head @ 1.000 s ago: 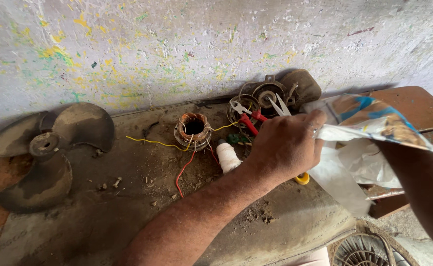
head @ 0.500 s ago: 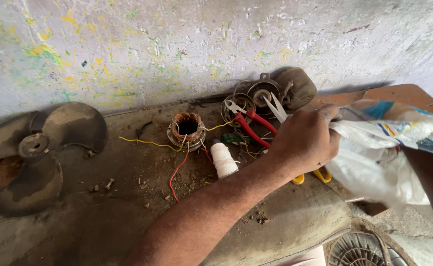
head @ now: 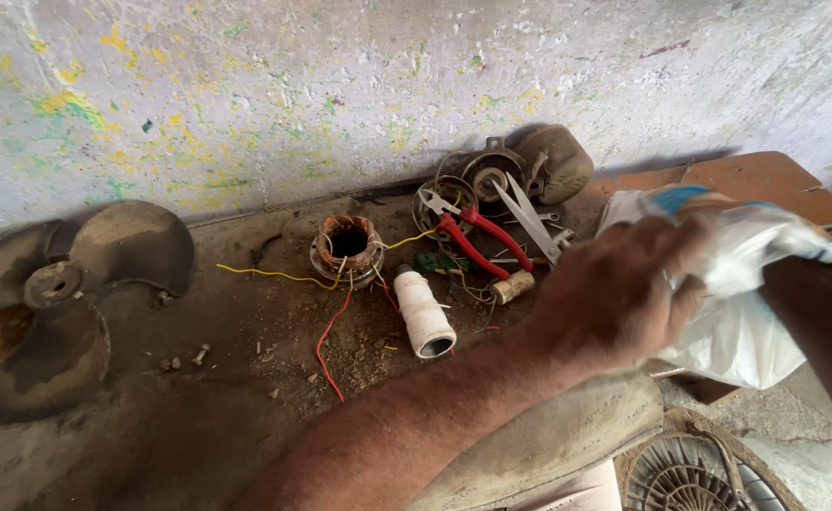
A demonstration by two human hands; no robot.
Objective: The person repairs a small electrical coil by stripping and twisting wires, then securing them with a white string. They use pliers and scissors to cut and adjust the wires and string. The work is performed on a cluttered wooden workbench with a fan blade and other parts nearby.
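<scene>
Fingers of the left hand (head: pixel 614 298) are curled into the crumpled top of a white plastic bag (head: pixel 742 331), which bulges out below and to the right of the knuckles, over the right edge of the dusty worktop (head: pixel 198 407). The bag's upper part, printed in blue and orange, stretches rightward across the forearm of the right arm (head: pixel 827 331); the right hand itself is out of view, so its grip cannot be told. The left forearm runs diagonally from the lower middle up to the bag.

Just left of the hand, on the worktop, lie red-handled pliers (head: pixel 477 241) crossed by a pair of metal scissors (head: pixel 529 218), with a small cork-coloured roll (head: pixel 512 287) beneath them. A spool of white thread (head: pixel 423 312) lies on its side nearby, and beyond it stands a rusty motor stator (head: pixel 347 248) with yellow and red wires (head: pixel 326 345) trailing from it. A motor housing (head: pixel 520 170) sits against the paint-speckled wall (head: pixel 340 85). Well apart, at far left, rests a dusty fan blade (head: pixel 66 303). A round fan grille (head: pixel 690 473) shows at the bottom right.
</scene>
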